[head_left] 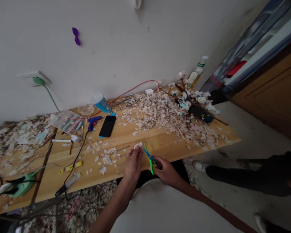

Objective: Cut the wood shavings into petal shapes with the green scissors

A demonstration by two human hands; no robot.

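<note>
The right hand point(163, 168) is curled round the handles of one pair of green and blue scissors point(149, 158), so its fingers hide part of the loops, and where each finger sits in them cannot be told. The left hand point(133, 164) has its fingertips pressed together, pinching a small pale petal point(138, 146) just beside the scissors' tips; the fingers cover its lower part, and whether it is one layer or several is too small to tell. Both hands are over the front edge of the worktop point(92, 168), whose left end is cut off by the picture. A large heap of pale scraps point(157, 111) lies farther back, too many to count, and hides much of the wood under it. Flowering branches point(184, 94) lie across its right side, their number unclear where they overlap, and partly hide the lower end of one bottle point(196, 73). There is one blue cup point(102, 103), one black phone point(107, 126), one blue glue gun point(93, 123), one yellow tool point(70, 167) and one dark-handled blade point(67, 185). At the left, cables cross a green power strip point(24, 185), obscuring its face. At the right, a person's dark-clad leg point(235, 176) runs out of view; two shoes show, the lower one cut off.
</note>
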